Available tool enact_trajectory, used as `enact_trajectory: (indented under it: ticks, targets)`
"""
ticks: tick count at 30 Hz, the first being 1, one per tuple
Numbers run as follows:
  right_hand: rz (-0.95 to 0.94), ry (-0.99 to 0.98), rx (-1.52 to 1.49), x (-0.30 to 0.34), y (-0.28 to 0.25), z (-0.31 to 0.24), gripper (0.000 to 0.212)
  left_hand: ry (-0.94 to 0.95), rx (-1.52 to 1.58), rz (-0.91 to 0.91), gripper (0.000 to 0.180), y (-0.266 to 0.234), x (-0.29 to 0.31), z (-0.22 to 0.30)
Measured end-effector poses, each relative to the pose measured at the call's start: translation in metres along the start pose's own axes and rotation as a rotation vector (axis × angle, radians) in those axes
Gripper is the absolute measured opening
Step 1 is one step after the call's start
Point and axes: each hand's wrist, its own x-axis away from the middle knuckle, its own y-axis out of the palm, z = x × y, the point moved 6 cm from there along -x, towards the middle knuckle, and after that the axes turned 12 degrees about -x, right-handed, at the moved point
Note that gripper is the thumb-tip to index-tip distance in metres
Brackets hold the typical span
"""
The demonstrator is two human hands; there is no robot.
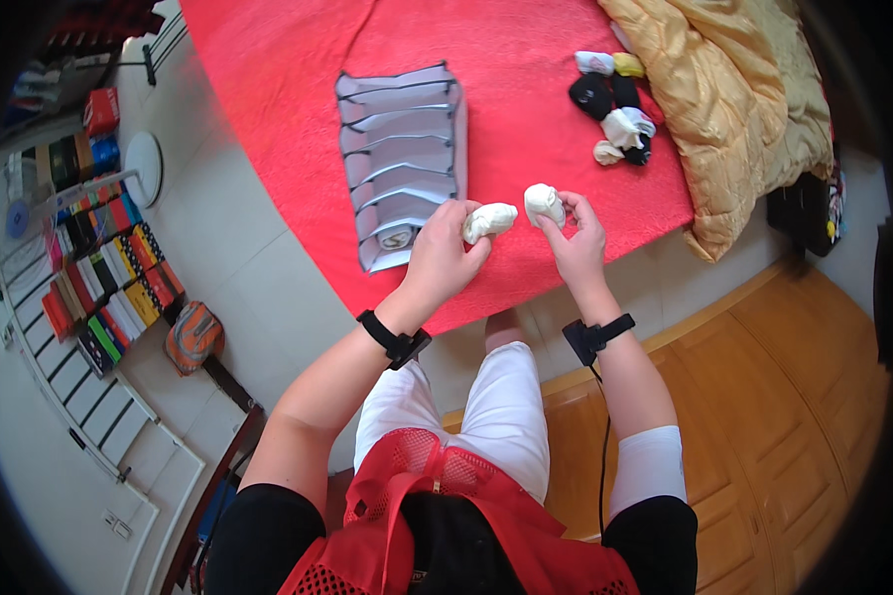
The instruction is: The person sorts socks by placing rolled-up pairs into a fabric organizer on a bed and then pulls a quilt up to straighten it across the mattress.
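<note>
My left hand (443, 250) is closed round a rolled white sock (491, 220), its end sticking out toward the right. A second rolled white sock (543, 204) is pinched upright in the fingers of my right hand (578, 241). The two socks are close together but apart, above the red bedspread (526, 89). Just left of my left hand lies a grey fabric organizer (460, 149) with dark edging and several narrow compartments. In its nearest compartment sits a rolled white item (395, 238), likely another sock; the farther compartments show no contents.
A loose pile of black, white and yellow socks (620, 111) lies toward the far right of the bed. Beside it is a bunched gold quilt (729, 109). Left of the bed stand stacked books (119, 283), an orange-grey backpack (194, 337) and a round white object (143, 169).
</note>
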Motion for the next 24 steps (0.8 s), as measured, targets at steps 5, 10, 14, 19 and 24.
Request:
enact_trajectory:
  ticks: [5, 10, 14, 19, 24]
  targets:
    - [-0.150, -0.048, 0.034, 0.021, 0.055, -0.030, 0.033, -0.011, 0.026, 0.101, 0.032, -0.044, 0.031, -0.042]
    - [-0.228, -0.189, 0.152, 0.028, 0.112, -0.062, 0.030, -0.002, -0.076, 0.230, 0.032, -0.087, 0.043, -0.085]
    - [-0.268, -0.214, 0.199, 0.025, 0.143, -0.057, 0.030, 0.015, -0.184, 0.217, 0.032, -0.098, 0.037, -0.103]
    - [-0.340, -0.469, 0.459, 0.021, 0.167, -0.056, 0.029, 0.122, -0.396, 0.182, 0.028, -0.097, 0.029, -0.109]
    - [-0.378, -0.556, 0.597, 0.011, 0.168, -0.058, 0.022, 0.202, -0.466, 0.155, 0.024, -0.086, 0.019, -0.110]
